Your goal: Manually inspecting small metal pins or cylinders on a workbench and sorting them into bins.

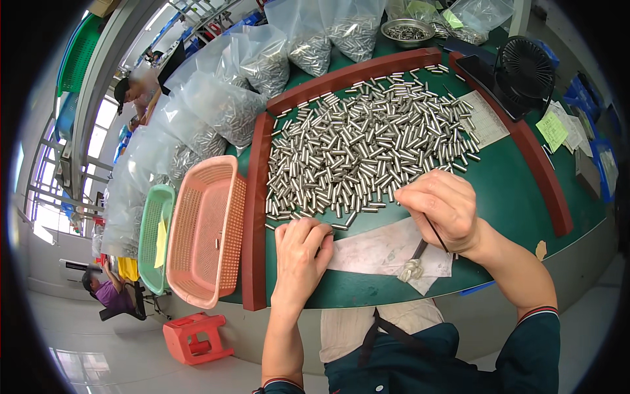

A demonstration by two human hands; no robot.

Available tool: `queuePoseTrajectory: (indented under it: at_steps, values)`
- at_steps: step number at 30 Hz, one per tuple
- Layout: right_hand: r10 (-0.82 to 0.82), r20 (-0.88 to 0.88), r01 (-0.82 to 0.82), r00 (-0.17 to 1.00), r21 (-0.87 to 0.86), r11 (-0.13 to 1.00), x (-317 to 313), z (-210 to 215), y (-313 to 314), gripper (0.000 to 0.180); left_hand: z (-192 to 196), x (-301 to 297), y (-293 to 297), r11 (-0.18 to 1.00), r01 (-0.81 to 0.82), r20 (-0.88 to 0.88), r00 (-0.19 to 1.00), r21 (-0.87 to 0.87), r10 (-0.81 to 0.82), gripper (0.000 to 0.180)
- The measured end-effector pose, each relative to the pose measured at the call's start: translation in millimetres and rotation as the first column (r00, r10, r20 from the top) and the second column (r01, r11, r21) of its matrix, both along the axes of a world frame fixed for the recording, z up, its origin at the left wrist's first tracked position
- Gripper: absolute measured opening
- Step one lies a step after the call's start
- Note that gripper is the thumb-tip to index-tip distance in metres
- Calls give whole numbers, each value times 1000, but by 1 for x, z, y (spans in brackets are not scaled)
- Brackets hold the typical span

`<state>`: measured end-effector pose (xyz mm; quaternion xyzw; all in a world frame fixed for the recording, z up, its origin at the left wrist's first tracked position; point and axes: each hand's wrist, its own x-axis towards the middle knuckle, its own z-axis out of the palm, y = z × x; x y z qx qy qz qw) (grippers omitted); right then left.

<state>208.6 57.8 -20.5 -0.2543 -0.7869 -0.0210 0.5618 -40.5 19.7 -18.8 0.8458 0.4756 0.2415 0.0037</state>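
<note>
Near the close edge of the green table (505, 180), my left hand (302, 246) rests with its fingers curled in beside the heap of metal pins (361, 144); I cannot tell whether it pinches anything. My right hand (443, 207) is closed, a thin dark stick (435, 231) slanting out below its fingers, and the fingertips meet over the heap's near right fringe; I can't make out a pin between them. The pins spread from the surface's far edge down past its middle, beside the left red bar (256, 217). I judge it best to work the loose fringe rather than dig into the pile, which could slide, and to tuck the stick snugly so its end doesn't knock pins away. I'd watch my wrist too: the stained cloth (371, 253) at the near edge could ruck up under it.
</note>
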Motion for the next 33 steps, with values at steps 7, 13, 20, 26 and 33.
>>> queuePoseTrajectory:
  at_steps: [7, 13, 20, 26, 33]
  values:
    - [4, 5, -4, 1000, -5, 1000, 0, -1, -1, 34, -1, 2, 0, 1000, 30, -27, 999, -2, -30, 19]
    - [15, -24, -15, 1000, -11, 1000, -2, 0, -2, 33, -1, 4, 4, 999, 42, -85, 995, -8, -43, 17]
    - [18, 5, -18, 1000, -21, 1000, 0, -2, -1, 27, 1, 4, 4, 999, 37, -39, 999, 16, -36, 18]
    - [22, -13, -22, 1000, -22, 1000, -1, -4, 0, 32, -4, 1, 2, 1000, -18, -8, 1000, 10, 19, 19]
    - [14, -6, -14, 1000, -38, 999, -1, -4, -1, 32, -3, 7, 1, 997, -81, 41, 996, 17, 80, 15]
